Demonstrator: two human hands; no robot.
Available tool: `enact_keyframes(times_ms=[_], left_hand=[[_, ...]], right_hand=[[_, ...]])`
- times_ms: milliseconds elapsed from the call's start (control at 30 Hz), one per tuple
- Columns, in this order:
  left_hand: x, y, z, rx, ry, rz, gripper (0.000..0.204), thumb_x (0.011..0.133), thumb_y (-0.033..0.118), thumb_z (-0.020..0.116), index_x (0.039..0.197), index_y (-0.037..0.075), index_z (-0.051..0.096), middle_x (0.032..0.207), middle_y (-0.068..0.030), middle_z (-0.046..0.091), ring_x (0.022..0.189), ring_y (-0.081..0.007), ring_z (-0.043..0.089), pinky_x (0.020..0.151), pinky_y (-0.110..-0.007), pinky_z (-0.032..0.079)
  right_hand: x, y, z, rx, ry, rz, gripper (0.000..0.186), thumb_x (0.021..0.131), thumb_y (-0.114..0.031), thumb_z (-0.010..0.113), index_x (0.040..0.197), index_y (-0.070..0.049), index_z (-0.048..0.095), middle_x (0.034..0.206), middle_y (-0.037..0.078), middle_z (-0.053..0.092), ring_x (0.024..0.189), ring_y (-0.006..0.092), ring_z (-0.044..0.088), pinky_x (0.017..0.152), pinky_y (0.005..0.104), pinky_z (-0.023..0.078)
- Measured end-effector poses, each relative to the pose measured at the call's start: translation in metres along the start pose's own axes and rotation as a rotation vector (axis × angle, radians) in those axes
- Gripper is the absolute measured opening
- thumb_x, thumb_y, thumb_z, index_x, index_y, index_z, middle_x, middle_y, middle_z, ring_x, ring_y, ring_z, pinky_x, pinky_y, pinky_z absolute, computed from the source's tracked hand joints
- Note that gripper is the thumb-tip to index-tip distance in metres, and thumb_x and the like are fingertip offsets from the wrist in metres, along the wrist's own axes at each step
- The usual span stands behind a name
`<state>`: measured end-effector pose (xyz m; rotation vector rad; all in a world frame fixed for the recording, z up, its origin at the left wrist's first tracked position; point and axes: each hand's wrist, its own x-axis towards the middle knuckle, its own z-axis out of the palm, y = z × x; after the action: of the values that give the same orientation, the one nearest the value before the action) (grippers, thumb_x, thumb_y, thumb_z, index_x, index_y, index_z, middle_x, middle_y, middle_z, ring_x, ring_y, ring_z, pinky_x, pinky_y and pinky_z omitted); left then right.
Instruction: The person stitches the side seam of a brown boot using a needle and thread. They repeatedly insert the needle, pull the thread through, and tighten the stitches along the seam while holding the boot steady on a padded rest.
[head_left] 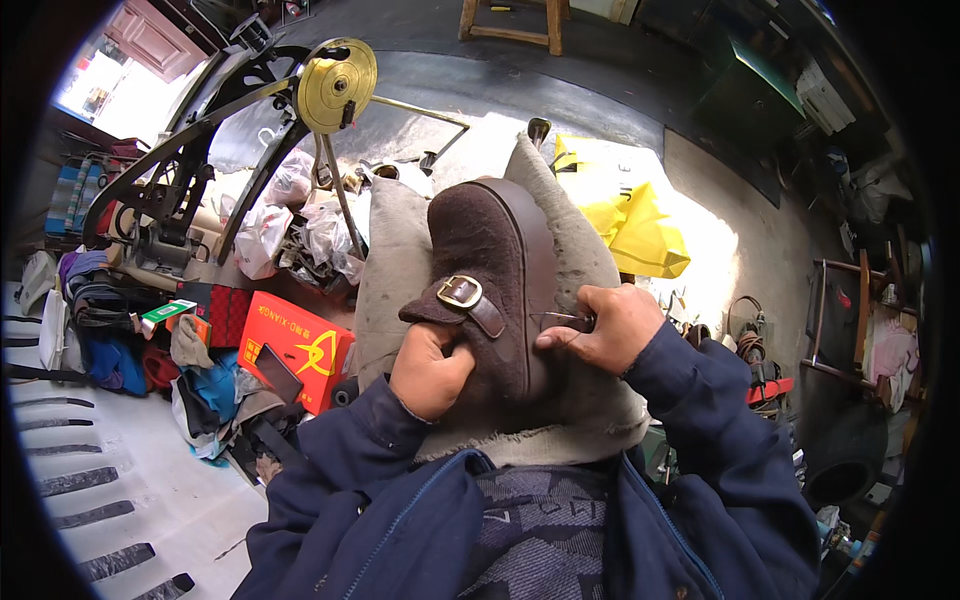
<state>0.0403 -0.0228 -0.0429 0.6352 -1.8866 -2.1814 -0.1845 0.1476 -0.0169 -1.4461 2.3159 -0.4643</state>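
In the head view, a brown felt shoe (475,230) lies toe-away on grey cloth (390,245) over the person's lap. The left hand (430,373) grips its edge below the buckled strap (472,300); the right hand (615,325) pinches a slender dark tool (572,321) beside the sole (540,265). A red box (325,352) sits to the left.

The fisheye camera on the person's head looks down and forward, close over the left hand (430,370), the right hand (615,328) and the brown shoe (490,235). Its wide field also reaches the floor (710,190) beyond, inside a dark round rim.
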Motion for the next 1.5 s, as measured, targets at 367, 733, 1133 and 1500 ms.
enact_keyframes(times_ms=[367, 733, 1133, 1500], left_hand=[[0.004, 0.019, 0.02, 0.066, -0.088, -0.043, 0.068, 0.088, 0.026, 0.087, 0.139, -0.003, 0.054, 0.13, -0.0125, 0.063, 0.121, -0.0235, 0.06, 0.108, -0.038, 0.048], [0.019, 0.027, 0.038, 0.251, 0.09, -0.106, 0.051, 0.086, 0.021, 0.087, 0.125, -0.002, 0.064, 0.121, -0.0117, 0.069, 0.11, -0.0241, 0.065, 0.1, -0.038, 0.052], [0.027, 0.02, 0.04, 0.192, 0.107, -0.265, 0.037, 0.092, 0.018, 0.079, 0.119, -0.003, 0.068, 0.114, -0.0119, 0.072, 0.107, -0.0245, 0.068, 0.098, -0.039, 0.053], [-0.001, 0.049, 0.013, 0.421, -0.013, -0.189, 0.037, 0.095, 0.028, 0.079, 0.114, -0.002, 0.069, 0.104, -0.012, 0.073, 0.1, -0.0224, 0.068, 0.093, -0.037, 0.053]], right_hand=[[-0.04, -0.015, 0.0, 1.596, -0.327, 0.121, 0.091, 0.087, -0.017, 0.069, 0.167, -0.005, 0.026, 0.083, 0.002, 0.055, 0.068, 0.0079, 0.047, 0.058, 0.021, 0.036], [-0.068, 0.008, 0.01, 1.293, 0.044, 0.034, 0.021, 0.102, -0.017, 0.067, 0.087, -0.002, 0.063, 0.064, -0.001, 0.056, 0.055, 0.0087, 0.048, 0.054, 0.0253, 0.039], [-0.069, 0.01, 0.064, 1.247, 0.248, 0.018, 0.052, 0.112, -0.039, 0.05, 0.073, -0.005, 0.048, 0.06, 0.002, 0.044, 0.055, 0.0145, 0.039, 0.061, 0.0304, 0.037], [-0.019, -0.022, 0.025, 0.754, 0.205, 0.007, 0.039, 0.088, -0.027, 0.085, 0.081, -0.004, 0.056, 0.067, 0.011, 0.058, 0.056, 0.0274, 0.058, 0.055, 0.0367, 0.046]])
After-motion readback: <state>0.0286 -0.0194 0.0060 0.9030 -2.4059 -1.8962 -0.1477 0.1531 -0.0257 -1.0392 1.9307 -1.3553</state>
